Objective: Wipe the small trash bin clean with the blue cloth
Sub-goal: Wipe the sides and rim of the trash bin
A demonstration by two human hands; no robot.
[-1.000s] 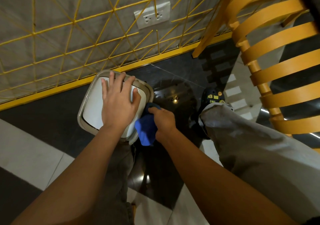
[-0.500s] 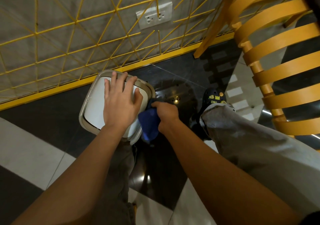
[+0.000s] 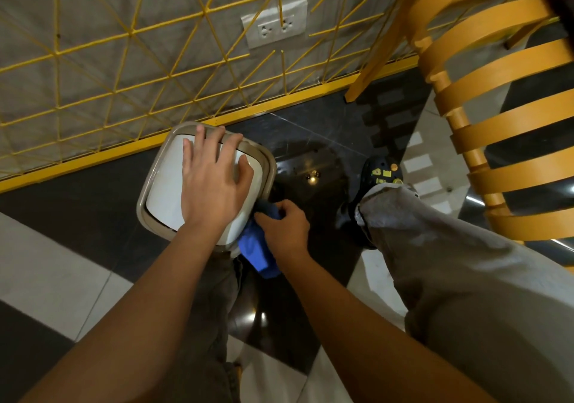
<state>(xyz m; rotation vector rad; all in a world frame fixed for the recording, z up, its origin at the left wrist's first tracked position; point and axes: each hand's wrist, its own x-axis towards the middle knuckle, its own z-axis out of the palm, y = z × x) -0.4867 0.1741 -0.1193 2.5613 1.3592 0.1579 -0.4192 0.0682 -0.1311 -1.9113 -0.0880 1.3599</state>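
Blue cloth (image 3: 257, 255) clamped in right hand (image 3: 284, 227), rubbing bin (image 3: 155, 182) side; left hand (image 3: 214, 185) flat, open, steadying lid; probably mid-wipe, more left.

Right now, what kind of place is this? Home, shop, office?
Indoors, probably a café or a styled public room; I can't be sure. Clues: polished black and white floor tiles, a yellow wire grid over a wall with a power outlet, a curved yellow slatted chair.

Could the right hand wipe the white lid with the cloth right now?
Probably not much of it. The left hand lies spread flat over the lid, covering most of it, while the right hand holds the cloth against the bin's side.
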